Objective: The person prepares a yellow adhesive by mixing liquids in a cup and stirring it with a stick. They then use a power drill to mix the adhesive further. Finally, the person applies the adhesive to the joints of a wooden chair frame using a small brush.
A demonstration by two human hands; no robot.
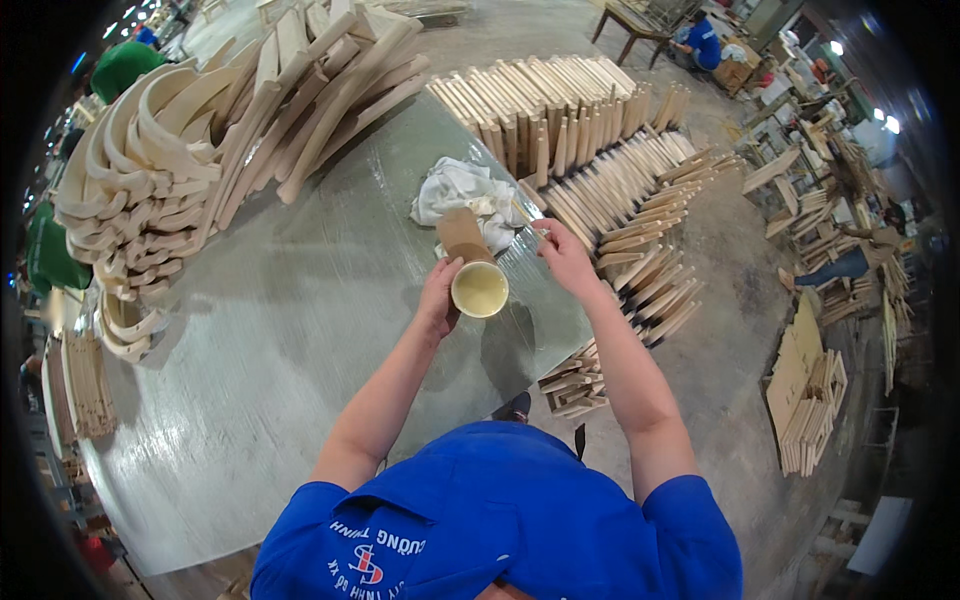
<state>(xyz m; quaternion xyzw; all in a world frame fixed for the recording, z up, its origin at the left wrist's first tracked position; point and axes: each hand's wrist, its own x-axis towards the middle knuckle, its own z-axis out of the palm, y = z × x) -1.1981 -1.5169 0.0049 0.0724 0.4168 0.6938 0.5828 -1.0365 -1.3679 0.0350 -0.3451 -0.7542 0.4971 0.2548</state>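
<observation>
My left hand (438, 300) is wrapped round the side of a cup (480, 290) with pale yellow, glue-like stuff in it. The cup is over the grey-green table (300, 330), its mouth facing up. To the right, my right hand (566, 258) pinches a thin light stick (522, 212), whose far end points toward a crumpled white cloth (450, 190). I cannot make out what is on that end. A flat brown piece (462, 236), like cardboard or sandpaper, lies between the cloth and the cup.
Curved wooden parts (150, 180) and long wooden pieces (320, 90) are piled on the table's far left. Rows of wooden legs (600, 190) stand on the floor past its right edge. A person in blue (700, 45) is far off; more wood (815, 400) lies right.
</observation>
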